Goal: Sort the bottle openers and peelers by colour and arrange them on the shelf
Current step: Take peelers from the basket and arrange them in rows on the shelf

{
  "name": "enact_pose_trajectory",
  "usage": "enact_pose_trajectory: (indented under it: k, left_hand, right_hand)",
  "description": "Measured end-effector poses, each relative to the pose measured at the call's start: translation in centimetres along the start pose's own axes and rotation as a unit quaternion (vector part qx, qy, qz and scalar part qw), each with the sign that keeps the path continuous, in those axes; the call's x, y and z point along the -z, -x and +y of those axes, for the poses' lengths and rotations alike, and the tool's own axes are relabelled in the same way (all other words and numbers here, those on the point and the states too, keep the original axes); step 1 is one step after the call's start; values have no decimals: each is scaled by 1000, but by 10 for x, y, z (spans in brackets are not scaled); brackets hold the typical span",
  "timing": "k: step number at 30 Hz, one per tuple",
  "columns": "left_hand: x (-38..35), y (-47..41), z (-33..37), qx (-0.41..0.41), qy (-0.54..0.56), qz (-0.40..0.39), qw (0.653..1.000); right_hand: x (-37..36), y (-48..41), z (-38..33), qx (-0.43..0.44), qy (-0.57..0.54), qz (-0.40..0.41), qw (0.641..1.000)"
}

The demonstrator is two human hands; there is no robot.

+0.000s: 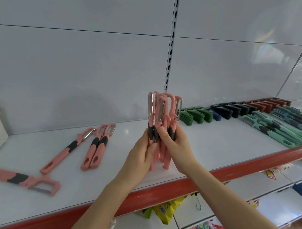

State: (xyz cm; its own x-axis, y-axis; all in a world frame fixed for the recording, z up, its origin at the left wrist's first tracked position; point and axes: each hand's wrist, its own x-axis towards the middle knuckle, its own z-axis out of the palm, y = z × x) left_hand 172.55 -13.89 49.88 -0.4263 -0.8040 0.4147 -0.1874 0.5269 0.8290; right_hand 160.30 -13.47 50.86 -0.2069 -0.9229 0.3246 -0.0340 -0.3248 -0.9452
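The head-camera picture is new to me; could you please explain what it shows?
No machine is involved: a person wears one wide-angle camera on the head, looking forward and down at their own bare hands. The left hand and right hand together hold a bundle of pink plastic peelers with dark grey bands upright; its lower ends seem to rest on the white shop shelf with a red front edge. Four loose pink peelers lie to the left. To the right lie sorted rows: green bottle openers, dark navy bottle openers, red-brown bottle openers, and nearer, mint-green peelers and teal peelers.
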Motion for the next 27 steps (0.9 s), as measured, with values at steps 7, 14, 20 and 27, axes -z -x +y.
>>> enact_pose_trajectory:
  k: [7, 14, 20, 27]
  left_hand:
    - [12, -4, -3, -10, 24, 71, 997]
    - [11, 0, -9, -7, -25, 32, 999]
    - [7, -11, -2, 33, -8, 32, 999]
    - [-29, -43, 24, 120, 86, -19, 989]
  right_hand:
    - [0, 0, -2, 5, 21, -20, 1000]
    - [0, 5, -2, -6, 46, -72, 996]
    - [-2, 0, -11, -22, 61, -43, 997]
    - [52, -18, -39, -106, 128, -46, 985]
